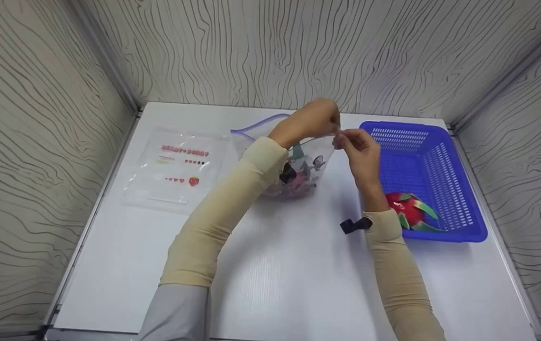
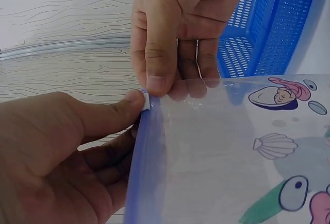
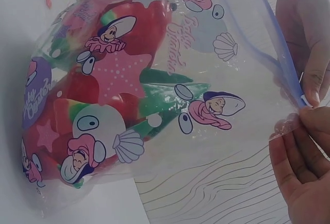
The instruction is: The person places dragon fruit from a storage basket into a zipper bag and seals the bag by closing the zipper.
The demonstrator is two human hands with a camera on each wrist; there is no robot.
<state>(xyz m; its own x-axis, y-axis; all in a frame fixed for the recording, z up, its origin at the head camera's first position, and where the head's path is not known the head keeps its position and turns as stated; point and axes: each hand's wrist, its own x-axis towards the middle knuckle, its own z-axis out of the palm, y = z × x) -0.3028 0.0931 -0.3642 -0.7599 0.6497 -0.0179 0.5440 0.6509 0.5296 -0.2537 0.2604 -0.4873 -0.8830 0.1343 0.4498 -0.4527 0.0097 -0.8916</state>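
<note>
A clear printed zip bag (image 1: 325,154) with a purple-blue zip edge stands on the white table, its mouth partly spread. Red and green dragon fruit (image 3: 147,31) shows through its wall, behind shell and starfish prints. At the right end of the zip, my left hand (image 1: 313,118) pinches the small white slider (image 2: 146,102) between thumb and finger. Right beside it, my right hand (image 1: 364,154) pinches the bag's top corner, thumb on the near face and fingers behind. The two thumbs almost meet in the left wrist view.
A blue plastic basket (image 1: 464,189) stands at the right, with another dragon fruit (image 1: 405,208) inside, partly under the right wrist. A flat clear bag with red print (image 1: 180,166) lies on the left of the table (image 1: 270,284). Patterned panels (image 1: 270,52) enclose the back and sides.
</note>
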